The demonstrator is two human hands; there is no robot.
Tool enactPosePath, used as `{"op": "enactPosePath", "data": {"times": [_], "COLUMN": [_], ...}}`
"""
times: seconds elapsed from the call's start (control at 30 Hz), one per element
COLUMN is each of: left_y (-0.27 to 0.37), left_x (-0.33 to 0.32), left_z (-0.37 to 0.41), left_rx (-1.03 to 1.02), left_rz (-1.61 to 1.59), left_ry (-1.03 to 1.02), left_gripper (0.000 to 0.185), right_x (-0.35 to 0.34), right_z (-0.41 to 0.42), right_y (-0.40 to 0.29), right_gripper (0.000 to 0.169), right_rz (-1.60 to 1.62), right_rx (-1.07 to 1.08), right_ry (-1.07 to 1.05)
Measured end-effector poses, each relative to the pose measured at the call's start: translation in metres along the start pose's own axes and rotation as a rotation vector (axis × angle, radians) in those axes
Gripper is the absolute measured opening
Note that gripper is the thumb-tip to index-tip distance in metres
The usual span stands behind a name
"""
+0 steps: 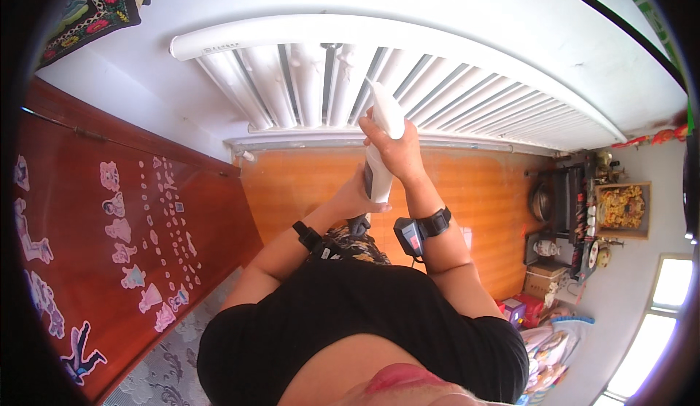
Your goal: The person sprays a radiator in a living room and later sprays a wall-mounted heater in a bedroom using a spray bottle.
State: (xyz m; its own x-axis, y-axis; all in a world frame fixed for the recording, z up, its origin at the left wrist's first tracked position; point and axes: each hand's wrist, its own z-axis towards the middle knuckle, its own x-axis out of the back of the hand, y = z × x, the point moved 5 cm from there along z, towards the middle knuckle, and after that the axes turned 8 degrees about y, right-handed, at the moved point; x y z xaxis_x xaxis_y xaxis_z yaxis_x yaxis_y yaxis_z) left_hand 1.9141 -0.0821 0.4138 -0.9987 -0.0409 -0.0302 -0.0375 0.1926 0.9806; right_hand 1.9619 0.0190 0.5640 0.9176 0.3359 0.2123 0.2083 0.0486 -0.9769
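Both of my hands are around a white spray bottle (380,184), held up in front of a white column radiator (306,29). Its tapered white head (389,111) points at the radiator's columns, the thin tip close to them. My right hand (402,146) wraps the bottle's neck just below the head. Lower down, my left hand (355,192) supports the bottle near its base, the thumb across the bottom end. A dark label shows on the bottle's left side. Whitish wet-looking marks (345,64) lie on several columns near the radiator's left part.
Left stands a red-brown wooden door (219,231) covered with stickers. A pipe (328,145) runs along the wall's foot above the orange wood-look floor (306,170). To the right are a dark shelf (563,203), a cardboard box (544,279) and a framed picture (622,210).
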Motion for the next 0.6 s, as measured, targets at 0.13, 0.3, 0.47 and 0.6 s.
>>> {"op": "enactPosePath", "data": {"times": [0.13,0.3,0.47,0.6], "left_y": [-0.014,-0.011,0.000,-0.010], "left_x": [0.008,0.013,0.012,0.009], "left_z": [-0.004,0.003,0.007,0.007], "left_rx": [-0.013,0.000,-0.074,0.003], "left_rz": [-0.008,-0.028,-0.045,-0.011], "left_ry": [0.062,-0.001,0.054,-0.007], "left_gripper": [0.112,0.121,0.113,0.122], "right_x": [-0.006,-0.008,-0.004,0.001], "right_z": [-0.003,0.000,0.005,-0.001], "right_y": [0.005,-0.002,-0.001,0.008], "right_gripper": [0.030,0.031,0.036,0.037], "right_rz": [0.007,0.024,-0.079,0.074], "right_rx": [0.013,0.041,0.010,0.033], "right_ry": [0.006,0.023,-0.010,0.058]}}
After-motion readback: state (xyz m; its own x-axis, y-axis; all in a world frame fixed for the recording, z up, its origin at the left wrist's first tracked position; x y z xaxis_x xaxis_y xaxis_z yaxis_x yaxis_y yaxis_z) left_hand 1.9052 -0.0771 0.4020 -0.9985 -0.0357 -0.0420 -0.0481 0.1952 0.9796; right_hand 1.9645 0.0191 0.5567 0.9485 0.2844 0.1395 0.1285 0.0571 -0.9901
